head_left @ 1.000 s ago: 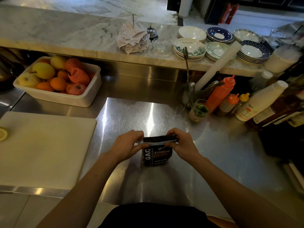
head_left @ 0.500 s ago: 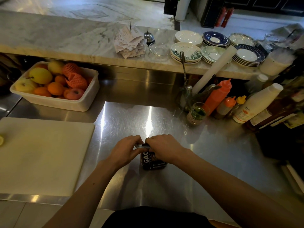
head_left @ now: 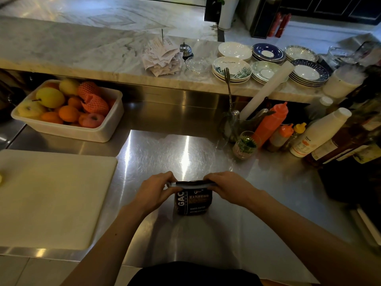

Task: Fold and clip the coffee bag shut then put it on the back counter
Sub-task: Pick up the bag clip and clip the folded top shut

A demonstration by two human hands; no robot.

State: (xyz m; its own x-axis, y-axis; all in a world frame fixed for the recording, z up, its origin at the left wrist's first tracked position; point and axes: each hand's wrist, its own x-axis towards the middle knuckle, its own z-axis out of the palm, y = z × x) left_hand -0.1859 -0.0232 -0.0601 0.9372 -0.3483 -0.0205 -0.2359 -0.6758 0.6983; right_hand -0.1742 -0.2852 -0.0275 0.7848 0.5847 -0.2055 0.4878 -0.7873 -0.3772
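Note:
A dark coffee bag (head_left: 193, 201) with white lettering stands upright on the steel worktop (head_left: 185, 153), near its front edge. Its top is folded down, and a pale clip bar (head_left: 191, 184) runs along the fold. My left hand (head_left: 156, 190) pinches the fold's left end. The right end sits under my right hand (head_left: 228, 185), which grips it. Both hands hide the ends of the fold. The marble back counter (head_left: 82, 54) runs across behind the worktop.
A white cutting board (head_left: 51, 195) lies at the left. A white tub of fruit (head_left: 68, 112) sits at the back left. Squeeze bottles (head_left: 270, 122), a glass (head_left: 245, 145) and utensils crowd the right. Stacked plates (head_left: 233, 69), paper slips (head_left: 162, 56) and a bell (head_left: 185, 49) rest on the marble counter.
Half a second ago my right hand covered the bag's top near its left end. It has slid to the right end, so the clip bar and the bag's front show again.

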